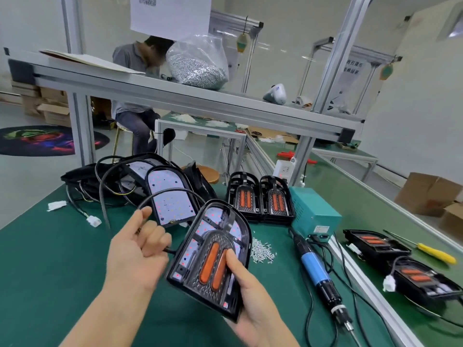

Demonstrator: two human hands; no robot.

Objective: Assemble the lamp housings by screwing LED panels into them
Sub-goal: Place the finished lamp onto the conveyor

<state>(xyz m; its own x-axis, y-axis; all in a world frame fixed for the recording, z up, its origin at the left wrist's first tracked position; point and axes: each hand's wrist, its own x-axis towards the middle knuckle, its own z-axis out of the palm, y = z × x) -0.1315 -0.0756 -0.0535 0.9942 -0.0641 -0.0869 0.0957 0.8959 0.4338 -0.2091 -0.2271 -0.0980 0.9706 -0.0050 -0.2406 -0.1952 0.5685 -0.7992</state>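
Note:
My right hand (pixel 246 294) grips a black lamp housing (pixel 200 249) by its lower right edge, thumb pressed on its orange lenses; an LED panel shows inside it. My left hand (pixel 137 249) holds the housing's black cable (pixel 160 191) in curled fingers, just left of the housing. A bare white LED panel in another housing (pixel 167 196) lies behind on the green mat. A pile of small silver screws (pixel 261 250) lies right of the held housing. A blue electric screwdriver (pixel 318 271) lies on the mat further right, untouched.
Stacked housings (pixel 260 199) stand beside a teal power box (pixel 313 209). Two more housings (pixel 400 266) and a yellow screwdriver (pixel 436 252) lie at right. More housings and cables (pixel 105 176) pile at back left. A bag of screws (pixel 198 66) rests on the overhead shelf. A seated person (pixel 137 96) works beyond.

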